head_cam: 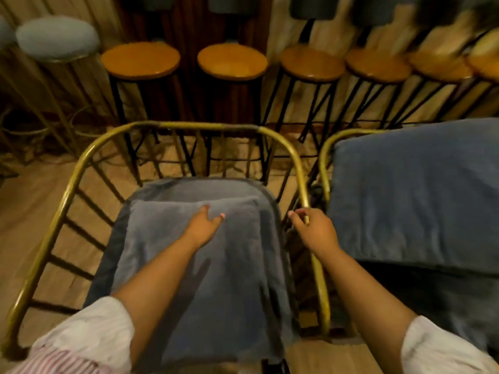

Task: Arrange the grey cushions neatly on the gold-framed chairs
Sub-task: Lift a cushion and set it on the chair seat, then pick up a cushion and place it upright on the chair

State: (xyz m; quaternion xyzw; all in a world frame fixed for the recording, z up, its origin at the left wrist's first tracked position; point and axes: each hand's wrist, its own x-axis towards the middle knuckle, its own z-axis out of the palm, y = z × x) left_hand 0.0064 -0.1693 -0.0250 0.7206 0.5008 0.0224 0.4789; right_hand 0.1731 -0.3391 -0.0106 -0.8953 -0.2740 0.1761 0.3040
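A grey cushion (237, 268) lies flat on the seat of a gold-framed chair (67, 195) right below me. My left hand (205, 225) rests palm down on the cushion's far half, fingers spread. My right hand (313, 228) hovers at the chair's right arm rail, fingers loosely curled, touching or just above the gold tube; whether it grips the rail I cannot tell. A second, larger grey cushion (415, 195) lies tilted on the neighbouring gold-framed chair (325, 168) to the right.
A row of wooden round-topped bar stools (232, 62) with black metal legs stands behind the chairs. A grey padded stool (58, 39) on a gold frame stands at the back left. Wooden floor shows to the left of the chair.
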